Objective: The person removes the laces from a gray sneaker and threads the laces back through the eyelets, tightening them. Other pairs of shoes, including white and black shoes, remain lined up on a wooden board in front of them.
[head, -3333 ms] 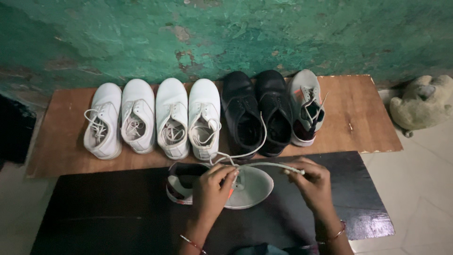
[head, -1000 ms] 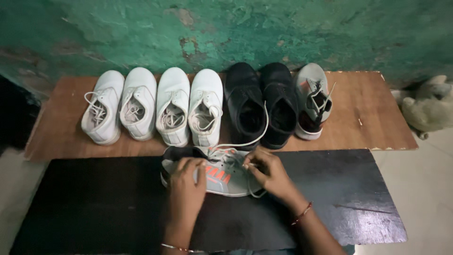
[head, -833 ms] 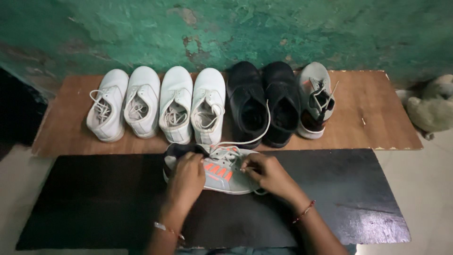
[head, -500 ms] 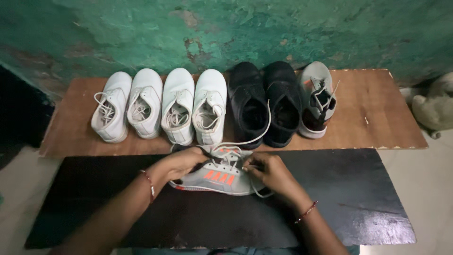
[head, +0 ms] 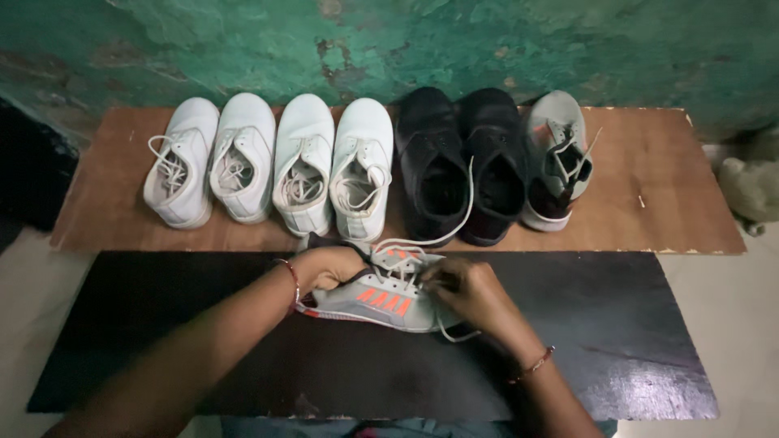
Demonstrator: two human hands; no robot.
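Between both hands, grey sneaker on dark table: left grip clamped on heel, right grip pinching white lace, probably light, soft, floppy.

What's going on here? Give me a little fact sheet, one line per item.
Left hand: grips the heel end of a grey shoe with orange stripes
Right hand: pinches the white lace at the shoe's eyelets
Surface: dark board
Behind: four white shoes, two black shoes, one grey shoe on a wooden board
Wall: green wall, worn
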